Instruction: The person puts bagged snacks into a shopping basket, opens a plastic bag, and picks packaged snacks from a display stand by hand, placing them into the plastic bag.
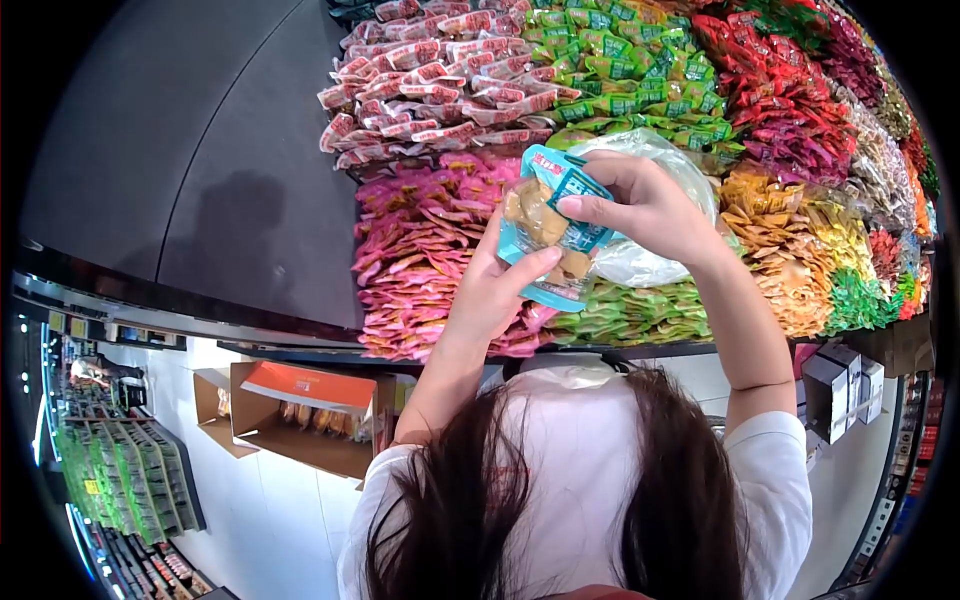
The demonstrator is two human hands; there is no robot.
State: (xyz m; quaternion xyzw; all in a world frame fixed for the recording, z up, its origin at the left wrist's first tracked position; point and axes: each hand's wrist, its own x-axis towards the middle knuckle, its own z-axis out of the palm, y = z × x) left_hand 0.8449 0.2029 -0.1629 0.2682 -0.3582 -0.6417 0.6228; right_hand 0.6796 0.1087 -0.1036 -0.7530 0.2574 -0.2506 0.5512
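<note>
A teal snack packet (541, 213) with a clear window, showing light brown pieces inside, is held up between both hands. My left hand (492, 285) grips its lower left side, thumb across the front. On the upper right edge, my right hand (645, 205) pinches the packet with thumb and fingers. Behind the right hand lies a pale translucent plastic bag (655, 262), partly hidden by hand and packet. Pink packets (420, 255) spread to the left of the hands, and green packets (645, 312) lie below the plastic bag.
Red-and-white packets (430, 85), more green packets (625, 60), red packets (770, 90) and orange packets (770, 235) cover the display. A dark counter surface (250, 160) extends left. An opened cardboard box (305, 435) stands on the floor below, and dark boxes (835, 390) are at lower right.
</note>
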